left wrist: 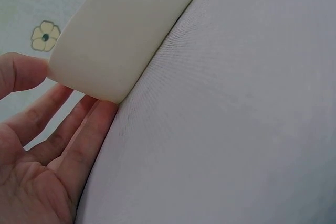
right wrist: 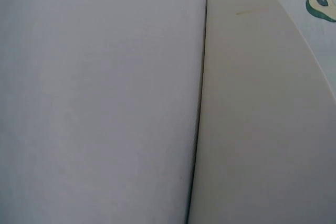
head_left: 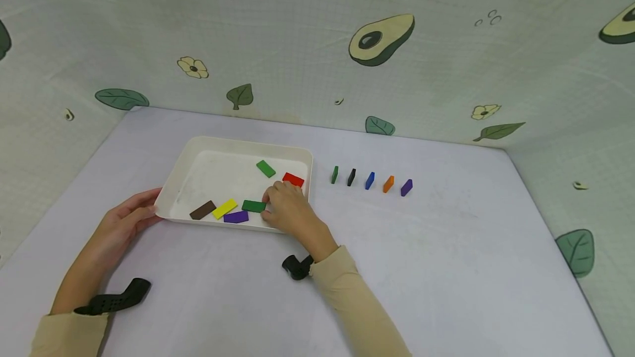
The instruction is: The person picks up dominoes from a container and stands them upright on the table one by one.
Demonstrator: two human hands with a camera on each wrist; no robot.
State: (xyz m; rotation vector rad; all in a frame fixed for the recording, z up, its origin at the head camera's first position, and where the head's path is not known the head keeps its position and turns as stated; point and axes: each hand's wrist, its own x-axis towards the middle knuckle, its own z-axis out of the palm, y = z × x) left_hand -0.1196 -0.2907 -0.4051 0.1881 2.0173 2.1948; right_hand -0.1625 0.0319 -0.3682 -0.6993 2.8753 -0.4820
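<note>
On the white worktop [head_left: 446, 269] rests a white tray [head_left: 218, 172]. The left hand [head_left: 124, 222] grips its near-left corner; inside, the right hand [head_left: 292, 211] pinches the dark green domino [head_left: 253, 206] by one end. Five dominoes [head_left: 370, 180] stand to the tray's right.

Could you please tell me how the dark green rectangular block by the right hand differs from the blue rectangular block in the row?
The dark green rectangular block lies flat; the blue rectangular block stands upright. The green block is in the white shallow tray; the blue block is on the white tabletop. The right hand is at the green block's end; no hand touches the blue block. Both are thin and flat-sided.
</note>
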